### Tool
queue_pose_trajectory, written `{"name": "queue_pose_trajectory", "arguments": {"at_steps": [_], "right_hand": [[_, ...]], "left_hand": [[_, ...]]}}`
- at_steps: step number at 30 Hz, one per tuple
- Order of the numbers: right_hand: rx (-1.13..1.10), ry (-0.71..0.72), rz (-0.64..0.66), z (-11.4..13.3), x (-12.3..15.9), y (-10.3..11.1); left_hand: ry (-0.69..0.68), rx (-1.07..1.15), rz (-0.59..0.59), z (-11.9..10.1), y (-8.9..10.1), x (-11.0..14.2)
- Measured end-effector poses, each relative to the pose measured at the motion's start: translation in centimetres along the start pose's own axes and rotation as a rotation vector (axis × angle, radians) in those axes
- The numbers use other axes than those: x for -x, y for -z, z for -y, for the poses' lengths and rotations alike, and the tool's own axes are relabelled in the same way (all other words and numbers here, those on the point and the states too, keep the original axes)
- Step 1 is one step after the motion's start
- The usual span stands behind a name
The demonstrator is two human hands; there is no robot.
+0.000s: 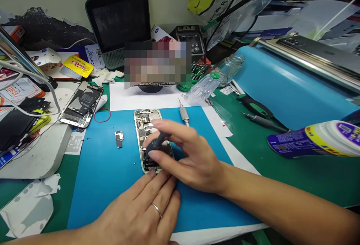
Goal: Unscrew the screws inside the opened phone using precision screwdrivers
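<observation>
An opened phone with bare circuitry lies lengthwise on the blue mat. My right hand is closed around a dark screwdriver whose tip rests on the phone's lower end. My left hand, with a ring on one finger, lies flat on the mat, fingers together, its fingertips against the phone's bottom edge. A small loose part sits on the mat left of the phone. A grey screwdriver lies just beyond my right hand.
A second opened phone and a red ring lie at the left. A clear bottle, green-handled tools, a blue roll machine and a fallen can are at the right. A dark tablet stands behind.
</observation>
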State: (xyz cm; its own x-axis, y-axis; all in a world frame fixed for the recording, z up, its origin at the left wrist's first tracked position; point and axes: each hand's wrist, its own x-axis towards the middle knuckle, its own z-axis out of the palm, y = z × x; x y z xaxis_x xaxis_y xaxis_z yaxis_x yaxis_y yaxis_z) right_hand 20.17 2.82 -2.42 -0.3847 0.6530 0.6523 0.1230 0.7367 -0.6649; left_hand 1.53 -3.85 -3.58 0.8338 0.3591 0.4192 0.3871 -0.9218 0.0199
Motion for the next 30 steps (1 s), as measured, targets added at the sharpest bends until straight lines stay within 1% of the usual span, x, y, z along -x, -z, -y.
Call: {"name": "queue_pose_trajectory", "arguments": {"at_steps": [1,3,5,12,14,19,21,23,26,30], "right_hand": [[-0.036,-0.067,-0.023,-0.1,0.1,0.0],[-0.064,-0.134,-0.069,-0.2,0.3,0.0],[-0.062,-0.152,-0.082,-0.2,0.3,0.0],[-0.075,-0.153,-0.068,0.0,0.4,-0.1],[-0.12,-0.139,-0.046,0.1,0.3,-0.1],[-0.226,-0.102,0.137,0.2,0.4,-0.3],[-0.223,-0.118,0.173,0.1,0.5,-0.4],[-0.205,-0.14,0.181,0.0,0.5,-0.4],[-0.177,-0.175,0.159,0.0,0.5,-0.4],[-0.155,-0.172,0.119,-0.1,0.4,-0.4]], "left_hand": [[-0.004,-0.004,0.005,0.0,0.0,0.1],[-0.006,-0.01,0.011,0.0,0.0,0.1],[-0.006,-0.015,0.01,0.0,-0.1,0.2],[0.009,-0.028,0.012,0.0,0.0,0.1],[0.008,-0.033,0.014,-0.1,0.1,0.1],[0.046,-0.086,0.01,-0.8,0.3,0.3],[0.071,-0.108,0.014,-1.0,0.4,0.4],[0.088,-0.106,0.034,-1.1,0.5,0.5],[0.097,-0.088,0.054,-1.1,0.6,0.6],[0.091,-0.085,0.052,-1.1,0.7,0.6]]}}
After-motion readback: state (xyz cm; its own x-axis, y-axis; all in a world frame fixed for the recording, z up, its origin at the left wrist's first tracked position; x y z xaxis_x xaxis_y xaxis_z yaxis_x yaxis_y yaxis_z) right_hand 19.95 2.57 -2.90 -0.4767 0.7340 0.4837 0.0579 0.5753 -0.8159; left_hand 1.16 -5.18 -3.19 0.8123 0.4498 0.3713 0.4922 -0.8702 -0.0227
